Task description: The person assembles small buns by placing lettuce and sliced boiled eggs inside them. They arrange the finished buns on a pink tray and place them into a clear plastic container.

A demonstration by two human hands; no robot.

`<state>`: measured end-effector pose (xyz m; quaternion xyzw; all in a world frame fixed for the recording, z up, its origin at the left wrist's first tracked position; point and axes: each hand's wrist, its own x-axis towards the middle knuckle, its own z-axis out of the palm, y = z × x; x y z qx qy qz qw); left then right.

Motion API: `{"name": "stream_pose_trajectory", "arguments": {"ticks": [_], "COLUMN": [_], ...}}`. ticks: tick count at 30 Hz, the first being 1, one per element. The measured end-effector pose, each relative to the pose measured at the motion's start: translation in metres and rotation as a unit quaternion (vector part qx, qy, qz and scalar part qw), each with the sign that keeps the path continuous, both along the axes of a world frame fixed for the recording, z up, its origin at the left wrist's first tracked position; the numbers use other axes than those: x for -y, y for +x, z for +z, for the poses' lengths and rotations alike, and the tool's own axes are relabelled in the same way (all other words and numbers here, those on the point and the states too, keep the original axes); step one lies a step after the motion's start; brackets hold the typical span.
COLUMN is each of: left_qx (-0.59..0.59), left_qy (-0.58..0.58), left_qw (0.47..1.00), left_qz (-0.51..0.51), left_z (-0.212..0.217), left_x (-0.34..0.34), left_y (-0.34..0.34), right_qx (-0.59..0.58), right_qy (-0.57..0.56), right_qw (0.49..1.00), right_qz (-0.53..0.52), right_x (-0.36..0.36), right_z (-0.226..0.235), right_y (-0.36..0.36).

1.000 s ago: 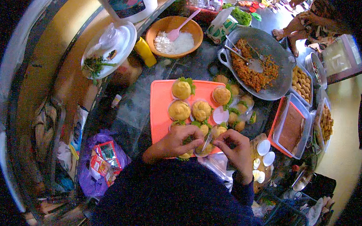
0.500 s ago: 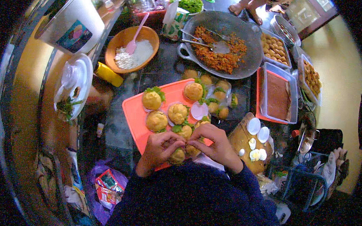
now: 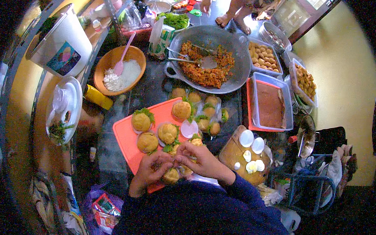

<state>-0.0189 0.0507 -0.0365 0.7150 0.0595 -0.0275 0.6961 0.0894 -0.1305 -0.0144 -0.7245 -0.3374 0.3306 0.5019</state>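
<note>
My left hand and my right hand meet over the near part of an orange tray. The fingers of both are pinched together, and whatever they hold is too small or hidden to name. Golden round buns with green lettuce stand on the tray, among them one bun left of my hands and another bun just beyond them. Below my fingers one more bun shows between the hands. A round white paper liner lies bare on the tray.
Behind the tray are more buns in clear wrapping and a big wok of orange-brown filling. To the right, a wooden board carries cut boiled eggs. An orange bowl of white powder stands left, a brown-filled plastic box right.
The whole scene has shifted left and slightly down in the picture as my head moved. My hands stay together over the same buns, fingers still pinched.
</note>
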Motion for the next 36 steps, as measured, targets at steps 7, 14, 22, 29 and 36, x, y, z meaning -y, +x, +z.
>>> {"name": "stream_pose_trajectory", "arguments": {"ticks": [7, 14, 22, 29, 36], "left_qx": [-0.019, -0.061, 0.001, -0.008, -0.023], "left_qy": [0.016, 0.012, 0.104, 0.073, 0.059], "left_qw": [1.000, 0.998, 0.995, 0.997, 0.998], "left_qz": [0.010, -0.028, 0.008, 0.027, 0.016], "left_z": [-0.004, 0.000, -0.014, -0.022, -0.015], "left_x": [-0.018, -0.028, -0.033, -0.031, -0.033], "left_y": [-0.018, -0.037, -0.039, -0.035, -0.034], "right_qx": [-0.036, 0.102, 0.100, -0.004, -0.032], "right_qy": [0.032, 0.032, -0.106, -0.073, -0.074], "right_qw": [0.999, 0.992, 0.988, 0.995, 0.994], "right_qz": [0.019, -0.060, -0.057, -0.066, -0.079], "right_x": [-0.020, -0.108, -0.143, -0.146, -0.154], "right_z": [-0.012, -0.062, -0.086, -0.072, -0.077], "right_y": [0.040, 0.072, 0.073, 0.064, 0.063]}}
